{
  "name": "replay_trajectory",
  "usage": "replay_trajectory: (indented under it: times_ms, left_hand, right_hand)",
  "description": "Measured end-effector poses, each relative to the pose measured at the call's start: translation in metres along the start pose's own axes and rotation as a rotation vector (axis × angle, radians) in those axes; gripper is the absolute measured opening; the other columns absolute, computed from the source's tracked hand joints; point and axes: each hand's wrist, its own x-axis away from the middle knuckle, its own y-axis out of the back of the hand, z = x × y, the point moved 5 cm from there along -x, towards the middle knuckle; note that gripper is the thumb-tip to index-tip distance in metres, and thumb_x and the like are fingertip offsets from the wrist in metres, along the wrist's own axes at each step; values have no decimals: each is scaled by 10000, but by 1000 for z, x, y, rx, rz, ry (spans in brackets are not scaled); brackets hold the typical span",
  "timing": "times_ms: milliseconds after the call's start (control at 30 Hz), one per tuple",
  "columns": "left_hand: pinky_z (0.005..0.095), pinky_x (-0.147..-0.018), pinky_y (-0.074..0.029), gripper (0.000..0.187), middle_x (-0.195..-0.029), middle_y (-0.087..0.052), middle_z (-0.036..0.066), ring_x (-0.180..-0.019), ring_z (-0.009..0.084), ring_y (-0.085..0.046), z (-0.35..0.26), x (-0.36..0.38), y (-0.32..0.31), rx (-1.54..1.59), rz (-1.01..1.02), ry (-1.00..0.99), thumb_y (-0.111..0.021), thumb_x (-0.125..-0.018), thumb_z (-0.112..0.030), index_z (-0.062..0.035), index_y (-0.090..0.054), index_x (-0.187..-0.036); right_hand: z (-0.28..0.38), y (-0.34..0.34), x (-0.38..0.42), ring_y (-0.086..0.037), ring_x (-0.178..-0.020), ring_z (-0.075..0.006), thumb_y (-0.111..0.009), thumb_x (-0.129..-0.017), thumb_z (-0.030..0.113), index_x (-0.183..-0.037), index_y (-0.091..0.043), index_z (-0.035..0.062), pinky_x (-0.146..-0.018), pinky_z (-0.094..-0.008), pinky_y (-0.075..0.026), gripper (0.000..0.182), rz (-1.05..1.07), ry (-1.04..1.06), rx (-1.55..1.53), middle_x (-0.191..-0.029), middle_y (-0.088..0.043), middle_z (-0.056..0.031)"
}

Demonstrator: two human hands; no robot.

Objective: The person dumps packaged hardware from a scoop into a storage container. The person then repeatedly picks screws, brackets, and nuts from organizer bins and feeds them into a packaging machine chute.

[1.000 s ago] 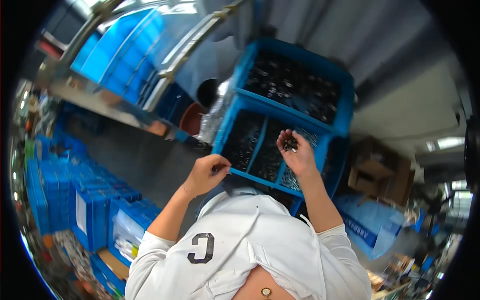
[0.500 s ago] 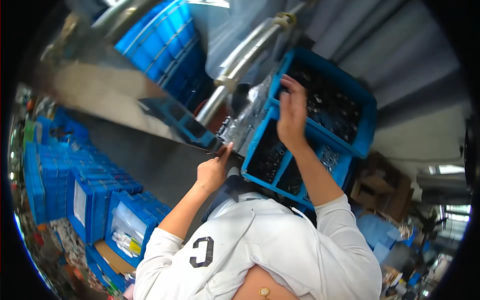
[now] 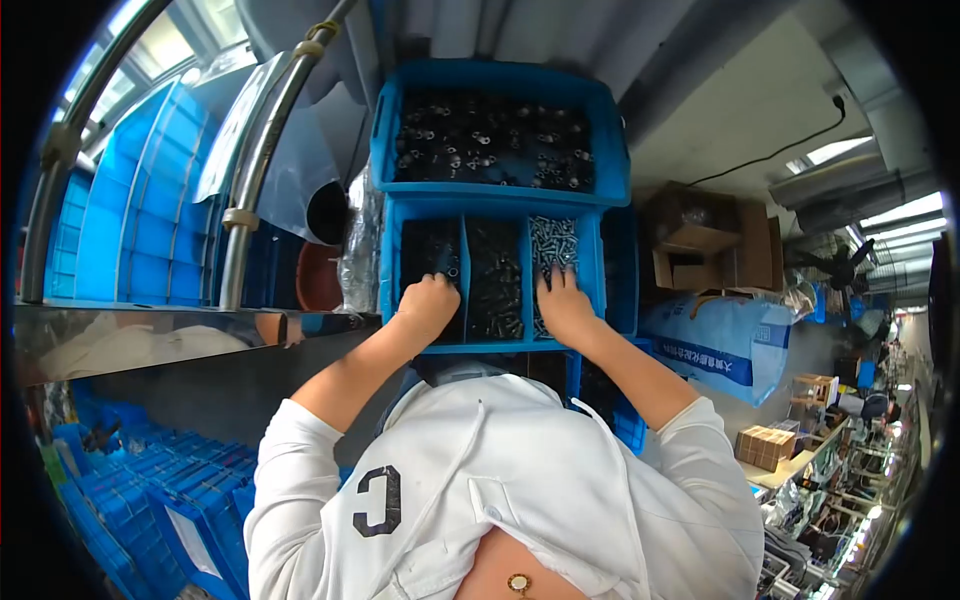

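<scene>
"What stands furthest left?"

"Tall blue crates (image 3: 140,190), behind a metal pole (image 3: 268,150). Then comes a reddish-brown bucket (image 3: 318,276), and clear plastic wrap (image 3: 360,250) just beside the left edge of the divided blue bin (image 3: 390,255)."

"What's in that bin?"

"Three compartments, side by side. The left one carries small dark parts (image 3: 430,243), and the left hand (image 3: 430,305) reaches in towards the front edge."

"Gripping anything?"

"Its fingers are curled, knuckles up, with the tips hidden, so I can't tell whether they have hold of a part."

"The middle one?"

"Dark pieces (image 3: 495,275), probably screws, though it's dim in there."

"And the right?"

"Bright silver screws (image 3: 553,240). The right hand (image 3: 567,305) comes in over the front right corner, fingers bent and slightly apart, tips down among the screws; whether it holds any, I can't tell."

"Behind that?"

"A larger blue bin (image 3: 500,190) at the divided one's back edge, with dark ring-ended fittings (image 3: 480,138) scattered inside. Further right are a cardboard box (image 3: 690,222) and, nearer, a blue-and-white sack (image 3: 720,340)."
</scene>
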Motion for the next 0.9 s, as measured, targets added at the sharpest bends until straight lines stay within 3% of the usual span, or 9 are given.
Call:
replay_trajectory:
  times_ms: [100, 233, 300, 367, 433, 567, 733, 833, 900]
  left_hand:
    - [391, -656, -548, 109, -880, -656, 142, -822, 309, -650, 5, 8, 7, 47, 21, -58, -599, -743, -73, -43, -683, -805]
    - [402, -674, -541, 90, -760, -663, 181, -715, 350, -656, 21, 13, 16, 167, 64, 30, -613, -765, -103, -49, -685, -758]
    - [411, -670, -538, 113, -781, -663, 192, -723, 367, -648, 28, 11, 21, 344, -14, 53, -607, -780, -110, -39, -693, -801]
    - [376, -681, -555, 193, -898, -672, 222, -748, 350, -670, 31, 11, 37, 464, -58, 84, -572, -857, -95, 23, -674, -971]
    - [341, -691, -556, 208, -893, -675, 216, -788, 305, -684, 39, 20, 39, 946, -99, 279, -540, -876, -42, 56, -640, -1029]
    - [271, -734, -563, 284, -1059, -638, 208, -854, 229, -683, 42, 42, 32, 1623, -221, 515, -477, -941, -32, 88, -546, -1190]
    - [221, -632, -538, 256, -917, -658, 130, -700, 138, -628, 32, 57, 22, 2099, -431, 545, -511, -943, -76, 60, -578, -1150]
    - [195, -571, -463, 236, -825, -634, 73, -655, 94, -566, 22, 42, 25, 2132, -273, 505, -493, -939, -94, 34, -600, -1105]
    - [252, -562, -445, 221, -754, -600, 36, -665, 116, -559, 5, 19, 42, 1506, -218, 460, -503, -905, -123, -6, -626, -1046]
  right_hand:
    - [-4, 8, -2, -470, -1128, -409, -559, -789, 49, -1081, -554, -15, -809, -437, -514, 298, 210, 63, -175, -1117, -539, -231]
    - [-23, 1, -8, -554, -991, -384, -599, -759, 34, -957, -606, -9, -768, -435, -513, 203, 148, 99, -355, -962, -593, -202]
    - [-36, -3, -21, -589, -917, -379, -610, -745, 16, -902, -634, -15, -762, -427, -506, 162, 282, 129, -477, -900, -618, -204]
    - [-44, 12, -22, -604, -857, -387, -621, -730, 5, -874, -655, -17, -765, -422, -499, 150, 246, 67, -669, -865, -631, -215]
    - [-51, 32, -21, -637, -805, -333, -646, -739, 2, -882, -682, -11, -743, -414, -499, 149, 82, 31, -814, -850, -663, -189]
    - [-61, 51, 2, -639, -790, -175, -665, -822, 44, -907, -661, -16, -727, -307, -531, 104, 62, -401, -1542, -845, -663, -84]
    - [-55, 11, 21, -621, -734, -174, -619, -873, 87, -940, -622, 5, -649, -272, -535, 106, 164, -755, -2558, -870, -640, -90]
    - [-36, 19, 23, -563, -665, -149, -555, -921, 181, -854, -620, 22, -553, -261, -470, 185, 308, -776, -2627, -783, -606, -73]
    - [-28, 23, 24, -508, -619, -130, -531, -935, 211, -794, -604, 40, -521, -250, -411, 233, 458, -621, -2557, -731, -574, -56]
